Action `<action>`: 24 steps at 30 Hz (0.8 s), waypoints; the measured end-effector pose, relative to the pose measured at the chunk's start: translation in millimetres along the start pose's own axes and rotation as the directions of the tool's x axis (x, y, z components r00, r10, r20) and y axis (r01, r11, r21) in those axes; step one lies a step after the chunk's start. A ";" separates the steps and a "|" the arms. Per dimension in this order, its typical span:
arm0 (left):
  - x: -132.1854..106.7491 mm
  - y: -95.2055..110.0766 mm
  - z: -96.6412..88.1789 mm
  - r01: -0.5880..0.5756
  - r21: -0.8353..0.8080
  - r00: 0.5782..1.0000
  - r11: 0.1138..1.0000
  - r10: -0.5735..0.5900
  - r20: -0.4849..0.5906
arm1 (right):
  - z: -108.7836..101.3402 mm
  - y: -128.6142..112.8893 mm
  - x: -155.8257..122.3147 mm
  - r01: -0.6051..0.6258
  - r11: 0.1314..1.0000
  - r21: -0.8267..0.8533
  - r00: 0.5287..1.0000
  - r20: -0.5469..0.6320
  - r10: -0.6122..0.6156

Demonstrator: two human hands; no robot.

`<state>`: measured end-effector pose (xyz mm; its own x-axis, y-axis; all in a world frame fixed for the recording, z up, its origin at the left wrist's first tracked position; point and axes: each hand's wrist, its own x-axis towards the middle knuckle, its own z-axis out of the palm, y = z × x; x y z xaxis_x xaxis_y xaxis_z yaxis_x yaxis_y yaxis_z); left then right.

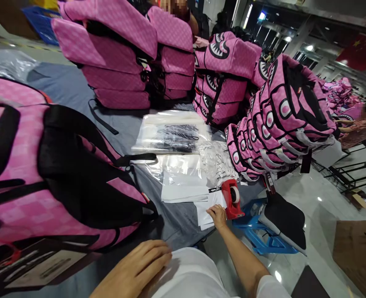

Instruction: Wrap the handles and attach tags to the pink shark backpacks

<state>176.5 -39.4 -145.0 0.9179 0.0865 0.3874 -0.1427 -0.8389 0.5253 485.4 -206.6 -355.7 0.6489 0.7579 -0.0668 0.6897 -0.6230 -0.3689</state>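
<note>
My left hand (pixel 139 267) is in front of my white shirt, fingers stretched out side by side and holding nothing. Beside a red tape dispenser (pixel 232 200), my right hand (pixel 218 216) has its fingers bent onto a white paper sheet (pixel 204 221), gripping it near the table edge. The dispenser carries a roll of tape. Another stack of white paper (pixel 183 188) lies just behind that sheet. At the left, close to me, a pink checked backpack (pixel 18 140) with black straps lies on its side, with a dark hang tag (pixel 46 265) at its bottom.
Clear plastic bags (pixel 148 132) and a heap of white tags (pixel 216 161) cover the table's middle. Pink backpacks stand in piles (pixel 120 82) at the back and right (pixel 269 120). A blue stool (pixel 260 236) with a dark cushion is beyond the right edge. People are in the background.
</note>
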 end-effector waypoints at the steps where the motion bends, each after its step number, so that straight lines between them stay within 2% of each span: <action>1: 5.2 -1.6 4.3 0.003 -0.023 0.999 1.000 -0.002 0.041 | -4.4 0.1 2.5 0.025 1.000 -0.019 1.000 0.012 -0.024; 4: 5.9 -8.2 18.2 0.133 -0.078 0.983 0.988 -0.122 0.137 | -23.6 -3.8 11.6 0.107 0.991 -0.077 0.994 0.030 -0.105; 6: -1.3 -14.7 26.1 0.217 -0.101 0.968 0.971 -0.200 0.153 | -40.6 -12.5 18.8 0.166 0.979 -0.115 0.986 0.019 -0.165; 9: -2.4 -27.7 38.0 0.293 -0.142 0.955 0.945 -0.282 0.094 | -68.5 -38.9 29.2 0.296 0.944 -0.144 0.955 0.013 -0.297; 12: 19.4 -41.2 53.8 0.352 -0.210 0.934 0.912 -0.356 0.021 | -93.6 -79.5 34.8 0.447 0.884 -0.139 0.894 0.040 -0.446; 14: 39.7 -48.1 64.8 0.358 -0.271 0.922 0.894 -0.383 -0.046 | -108.7 -107.9 35.5 0.518 0.855 -0.022 0.855 0.062 -0.516; 15: 48.7 -50.4 69.3 0.367 -0.319 0.912 0.874 -0.405 -0.062 | -116.3 -120.3 35.4 0.527 0.844 0.102 0.841 0.078 -0.535; 17: 60.8 -51.9 74.1 0.411 -0.437 0.877 0.800 -0.478 -0.051 | -132.3 -138.1 35.8 0.444 0.799 0.406 0.834 0.137 -0.534; 19: 63.5 -49.5 72.3 0.469 -0.538 0.826 0.700 -0.564 -0.014 | -148.4 -145.4 36.8 0.244 0.737 0.631 0.846 0.232 -0.479; 22: 55.8 -41.8 60.6 0.501 -0.629 0.767 0.594 -0.642 0.005 | -165.2 -144.9 35.1 -0.033 0.613 0.789 0.825 0.368 -0.428; 24: 48.9 -37.0 52.6 0.472 -0.753 0.712 0.459 -0.702 0.018 | -166.5 -148.1 29.0 -0.153 0.500 0.853 0.807 0.399 -0.435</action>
<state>246.1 -32.4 -185.4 0.7602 0.6408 -0.1072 0.0891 0.0607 0.9942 455.6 -124.6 -148.7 0.0953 0.9599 -0.2637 -0.0282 -0.2622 -0.9646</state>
